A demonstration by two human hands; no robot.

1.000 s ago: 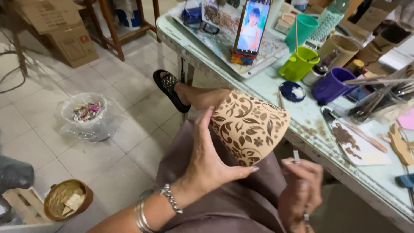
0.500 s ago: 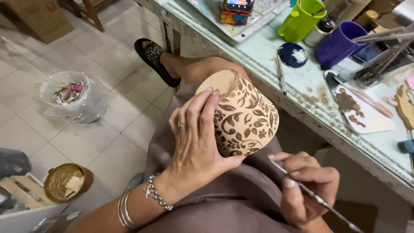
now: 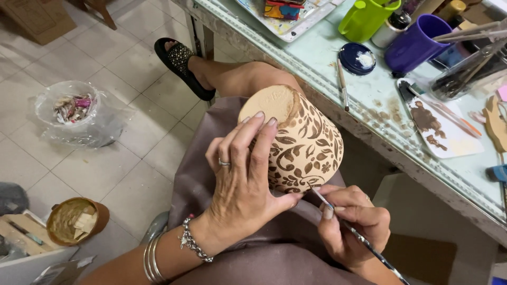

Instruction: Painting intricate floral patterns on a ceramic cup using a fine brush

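Pot point(image 3: 303, 145) lay tilted on its side over the person's lap, base turned up toward the camera, just beside the near edge of the surface point(image 3: 327, 68). Open floor point(image 3: 121, 132) sat to the left, with a plastic bag point(image 3: 79, 113) of scraps and a small basket point(image 3: 74, 221) well apart from the lap. Left hand point(image 3: 243, 179) cupped the pot, fingers point(image 3: 259, 142) spread wide across its base and patterned side, thumb pressed under the lower rim. Right hand point(image 3: 354, 224) pinched a thin brush point(image 3: 359, 237), fingers narrow around the handle, tip touching the pot's lower edge. On the surface: green cup point(image 3: 364, 18), purple cup point(image 3: 414, 45), dark lid point(image 3: 357, 58), paint-smeared palette point(image 3: 441, 124), spare brush point(image 3: 342, 87) near the edge.
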